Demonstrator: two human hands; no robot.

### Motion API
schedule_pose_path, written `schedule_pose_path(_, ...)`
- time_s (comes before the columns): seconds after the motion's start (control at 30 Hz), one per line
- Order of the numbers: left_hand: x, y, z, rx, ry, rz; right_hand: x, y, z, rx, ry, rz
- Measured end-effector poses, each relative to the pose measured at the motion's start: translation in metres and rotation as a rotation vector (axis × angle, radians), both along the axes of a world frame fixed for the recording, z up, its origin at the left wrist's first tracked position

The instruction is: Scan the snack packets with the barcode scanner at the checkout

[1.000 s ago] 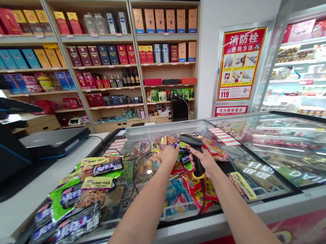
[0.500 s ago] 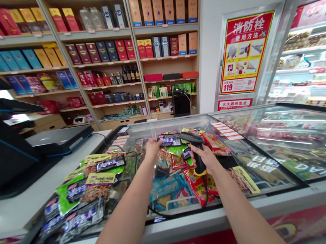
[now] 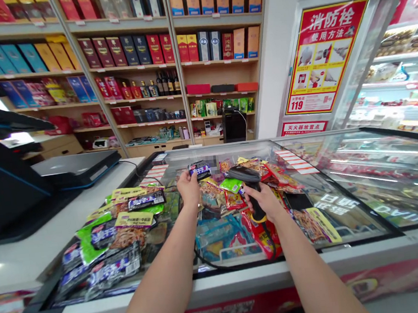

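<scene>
The left hand (image 3: pixel 189 188) pinches a small dark blue snack packet (image 3: pixel 200 169) and holds it just above the pile. The right hand (image 3: pixel 264 201) wraps around a black plastic barcode scanner (image 3: pixel 246 176). The hands are apart. Many bright snack packets (image 3: pixel 124 220) lie below on the glass lid of a long shop freezer (image 3: pixel 346 187).

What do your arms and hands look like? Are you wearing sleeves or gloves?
The left forearm and right forearm are bare, with no sleeves showing. The left hand and right hand wear no gloves. Something small and shiny may sit at the left wrist, too small to tell.
</scene>
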State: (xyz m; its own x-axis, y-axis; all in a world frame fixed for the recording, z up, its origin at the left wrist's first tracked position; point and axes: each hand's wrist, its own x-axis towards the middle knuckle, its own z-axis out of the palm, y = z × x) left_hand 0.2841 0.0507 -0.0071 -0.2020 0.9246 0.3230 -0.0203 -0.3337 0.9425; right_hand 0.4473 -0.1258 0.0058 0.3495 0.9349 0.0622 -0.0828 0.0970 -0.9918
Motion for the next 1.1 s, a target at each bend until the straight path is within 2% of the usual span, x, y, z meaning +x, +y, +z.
schedule_pose_path(0.2, 0.002, -0.003, 0.001, 0.011, -0.014, 0.003, -0.006, 0.001, 0.003, -0.027, -0.005, 0.053)
schedule_pose_path(0.43, 0.002, -0.008, 0.002, -0.019, 0.090, 0.065, -0.007, 0.004, -0.002, -0.027, -0.020, 0.032)
schedule_pose_path(0.67, 0.003, -0.011, -0.001, -0.003, 0.112, 0.085, -0.007, 0.005, -0.003, -0.044, -0.056, 0.041)
schedule_pose_path(0.83, 0.002, -0.009, -0.002, -0.013, 0.114, 0.086, -0.006, 0.005, -0.004, -0.073, -0.067, 0.023)
schedule_pose_path(1.1, 0.003, -0.019, 0.004, -0.036, 0.045, 0.048, -0.003, 0.005, -0.007, -0.057, -0.040, 0.074)
